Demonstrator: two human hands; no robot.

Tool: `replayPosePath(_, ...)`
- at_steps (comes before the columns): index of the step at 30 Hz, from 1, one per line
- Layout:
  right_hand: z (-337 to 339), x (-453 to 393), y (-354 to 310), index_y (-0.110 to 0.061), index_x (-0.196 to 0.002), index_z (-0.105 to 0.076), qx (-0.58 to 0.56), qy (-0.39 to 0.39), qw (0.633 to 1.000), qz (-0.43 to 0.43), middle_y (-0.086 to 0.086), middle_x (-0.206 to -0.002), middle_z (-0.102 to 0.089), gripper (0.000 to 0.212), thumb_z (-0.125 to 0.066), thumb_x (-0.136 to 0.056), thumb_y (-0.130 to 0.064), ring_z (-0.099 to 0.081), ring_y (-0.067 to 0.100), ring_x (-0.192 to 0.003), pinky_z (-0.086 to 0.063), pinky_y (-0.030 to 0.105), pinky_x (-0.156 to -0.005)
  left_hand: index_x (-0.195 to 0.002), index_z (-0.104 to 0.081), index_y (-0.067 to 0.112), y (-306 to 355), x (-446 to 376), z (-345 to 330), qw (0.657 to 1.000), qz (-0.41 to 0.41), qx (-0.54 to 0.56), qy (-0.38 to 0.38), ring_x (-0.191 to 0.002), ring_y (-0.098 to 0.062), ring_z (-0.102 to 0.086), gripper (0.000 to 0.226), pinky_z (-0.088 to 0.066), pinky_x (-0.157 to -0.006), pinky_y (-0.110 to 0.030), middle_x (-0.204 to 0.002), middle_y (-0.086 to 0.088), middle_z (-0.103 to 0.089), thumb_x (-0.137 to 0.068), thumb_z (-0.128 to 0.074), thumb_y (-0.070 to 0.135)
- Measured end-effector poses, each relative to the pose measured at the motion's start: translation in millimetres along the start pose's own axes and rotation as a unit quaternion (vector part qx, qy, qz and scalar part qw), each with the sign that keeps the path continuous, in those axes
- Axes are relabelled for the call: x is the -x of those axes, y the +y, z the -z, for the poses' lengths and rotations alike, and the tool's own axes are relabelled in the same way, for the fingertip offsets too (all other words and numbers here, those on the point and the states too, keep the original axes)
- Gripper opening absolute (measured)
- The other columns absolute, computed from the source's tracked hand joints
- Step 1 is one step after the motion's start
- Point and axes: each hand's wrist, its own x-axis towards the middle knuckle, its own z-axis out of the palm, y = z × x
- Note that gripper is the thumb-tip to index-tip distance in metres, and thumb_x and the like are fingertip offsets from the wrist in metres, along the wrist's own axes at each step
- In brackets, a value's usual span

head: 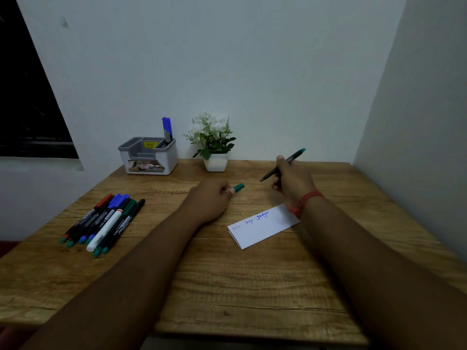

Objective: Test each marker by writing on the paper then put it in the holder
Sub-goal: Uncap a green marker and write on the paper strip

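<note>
Wooden desk (227, 286) against a white wall.
Right hand (294, 183) gripped an uncapped marker (283, 164); left hand (211, 198) pinched its green cap (238, 187) beside paper (262, 227).

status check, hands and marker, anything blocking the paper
Right hand grips uncapped green marker, above table. Left hand holds its cap. Paper partly under right wrist, three scribbles. Holder has one blue marker.

Wooden table (227, 286), pale walls (252, 59), dark window (27, 109)
</note>
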Motion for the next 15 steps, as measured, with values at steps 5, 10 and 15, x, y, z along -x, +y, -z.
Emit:
replayPosePath(5, -7, 7, 4, -0.009, -0.085, -0.055, 0.065, -0.035, 0.997, 0.032, 0.006, -0.063, -0.055, 0.032, -0.048, -0.105, -0.032, -0.051, 0.016, -0.051, -0.048, 0.028, -0.052, -0.102, -0.054, 0.026, 9, 2, -8, 0.998, -0.038, -0.043, 0.039, -0.082, -0.014, -0.056, 0.016, -0.042, -0.083, -0.041, -0.082, 0.010, -0.058, -0.103, -0.045, 0.038)
replayPosePath(10, -2, 8, 6, -0.009, -0.083, -0.053, 0.069, -0.042, 0.996, 0.036, 0.007, -0.064, -0.054, 0.031, -0.050, -0.105, -0.031, -0.051, 0.015, -0.051, -0.049, 0.028, -0.052, -0.094, -0.057, 0.030, 5, -5, -16, 0.994, -0.032, -0.106, 0.010, -0.099, -0.016, -0.054, 0.015, -0.038, -0.094, -0.044, -0.095, 0.011, -0.055, -0.101, -0.048, 0.040)
replayPosePath(15, -2, 5, 8, -0.012, -0.083, -0.055, 0.062, -0.043, 0.997, 0.034, 0.006, -0.069, -0.056, 0.029, -0.051, -0.104, -0.031, -0.053, 0.017, -0.056, -0.050, 0.035, -0.059, -0.102, -0.063, 0.031, 0, -9, -17, 0.990, -0.023, -0.135, 0.018, -0.112, -0.019, -0.048, 0.022, -0.036, -0.094, -0.045, -0.112, 0.007, -0.056, -0.099, -0.049, 0.048)
